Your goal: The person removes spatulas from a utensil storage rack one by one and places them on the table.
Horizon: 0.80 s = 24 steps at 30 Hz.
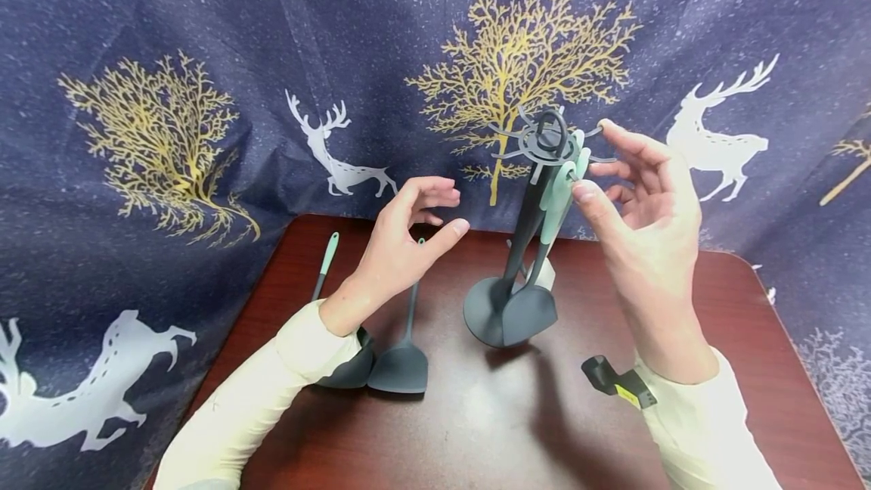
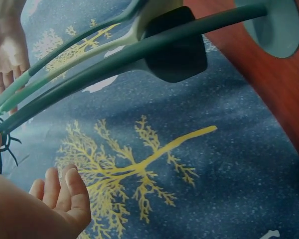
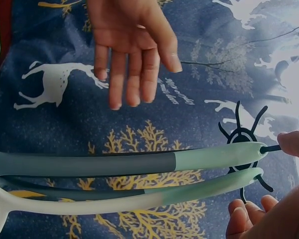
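Note:
A dark utensil stand (image 1: 522, 229) with a round base (image 1: 481, 312) rises from the table, leaning in the head view, topped by a ring of hooks (image 1: 540, 145). From its right-hand hooks hang a grey turner (image 1: 529, 317) with a mint handle and a cream-coloured utensil (image 3: 84, 205). My right hand (image 1: 646, 210) is beside those hooks, fingers spread. In the right wrist view its thumb (image 3: 293, 143) is right at a hook tip by the turner's handle end. Left of the stand, my left hand (image 1: 398, 237) is raised with relaxed fingers and holds nothing.
Another grey turner (image 1: 401, 369) lies on the reddish-brown table (image 1: 469, 429), beside a dark utensil (image 1: 350, 370) partly hidden by the left sleeve. A small black device (image 1: 619, 383) with a yellow label is at the right sleeve. A blue deer-print cloth (image 1: 422, 36) hangs behind.

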Each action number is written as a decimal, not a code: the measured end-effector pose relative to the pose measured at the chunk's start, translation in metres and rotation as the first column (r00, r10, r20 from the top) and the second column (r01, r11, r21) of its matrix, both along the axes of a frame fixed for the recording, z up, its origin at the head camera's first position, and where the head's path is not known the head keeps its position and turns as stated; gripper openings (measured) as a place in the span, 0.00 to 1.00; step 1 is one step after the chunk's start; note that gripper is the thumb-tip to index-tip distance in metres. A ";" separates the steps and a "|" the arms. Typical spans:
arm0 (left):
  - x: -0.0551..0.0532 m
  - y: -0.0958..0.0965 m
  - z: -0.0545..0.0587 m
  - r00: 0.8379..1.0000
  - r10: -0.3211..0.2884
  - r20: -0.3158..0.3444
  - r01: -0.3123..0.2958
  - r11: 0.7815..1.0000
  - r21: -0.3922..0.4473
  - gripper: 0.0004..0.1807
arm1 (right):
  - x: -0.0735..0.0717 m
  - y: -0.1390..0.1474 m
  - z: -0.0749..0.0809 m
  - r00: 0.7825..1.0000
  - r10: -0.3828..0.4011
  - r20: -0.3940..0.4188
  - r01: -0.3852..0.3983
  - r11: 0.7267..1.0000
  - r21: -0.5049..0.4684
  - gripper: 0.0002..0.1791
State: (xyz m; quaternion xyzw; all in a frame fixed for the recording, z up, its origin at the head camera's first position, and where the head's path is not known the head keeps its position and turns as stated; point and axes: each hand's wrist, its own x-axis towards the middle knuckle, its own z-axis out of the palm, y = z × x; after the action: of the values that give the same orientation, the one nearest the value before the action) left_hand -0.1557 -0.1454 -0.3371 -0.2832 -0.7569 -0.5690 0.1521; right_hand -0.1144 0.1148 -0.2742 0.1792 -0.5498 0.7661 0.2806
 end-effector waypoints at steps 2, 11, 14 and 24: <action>0.000 0.001 0.003 1.000 -0.008 -0.013 0.009 1.000 0.008 0.27 | -0.001 0.001 0.000 1.000 0.005 -0.004 -0.005 1.000 0.008 0.32; -0.007 0.007 0.021 0.997 -0.058 -0.058 0.062 0.996 0.057 0.30 | -0.003 0.004 0.001 1.000 0.030 0.007 -0.030 0.999 0.011 0.32; -0.010 0.010 0.027 0.994 -0.085 -0.063 0.090 0.993 0.081 0.31 | -0.003 0.004 0.001 0.999 0.043 0.024 -0.043 0.999 -0.004 0.32; -0.021 0.017 0.044 0.987 -0.148 -0.065 0.153 0.983 0.097 0.35 | -0.005 0.006 0.001 0.998 0.054 0.011 -0.054 0.999 0.003 0.31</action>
State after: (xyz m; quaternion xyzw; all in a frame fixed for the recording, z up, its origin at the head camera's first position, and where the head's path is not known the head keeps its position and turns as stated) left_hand -0.1763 -0.1279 -0.2929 -0.3476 -0.6987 -0.6083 0.1445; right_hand -0.1190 0.1208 -0.2734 0.1904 -0.5477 0.7733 0.2565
